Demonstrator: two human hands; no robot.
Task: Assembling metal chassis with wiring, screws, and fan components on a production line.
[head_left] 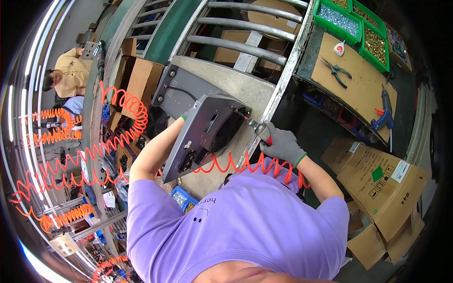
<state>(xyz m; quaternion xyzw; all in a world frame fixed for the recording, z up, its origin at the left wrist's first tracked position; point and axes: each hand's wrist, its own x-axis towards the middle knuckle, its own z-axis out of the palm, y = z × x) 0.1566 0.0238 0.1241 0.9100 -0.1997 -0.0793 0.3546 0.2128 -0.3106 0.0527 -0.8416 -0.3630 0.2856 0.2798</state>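
Note:
A dark grey metal panel [200,134] with a round black fan [227,132] and sockets stands tilted in front of me. Behind its upper edge, my left hand [185,114] is almost wholly hidden; only a bit of glove shows and its fingers cannot be seen. My gloved right hand [283,144] is wrapped round an air screwdriver [258,129] with a red part at its grip. The driver's tip points at the panel's edge near the fan. A black cable runs from the panel to a flat grey metal cover [179,89] lying beyond it.
A red coiled hose [236,162] crosses low in front of me. Rollers [240,47] lie ahead. To the right, a cardboard-topped bench [351,75] carries pliers [336,73], a blue glue gun [384,113] and green screw bins [337,21]. Cartons [382,184] stand below. Another person [71,70] works far left.

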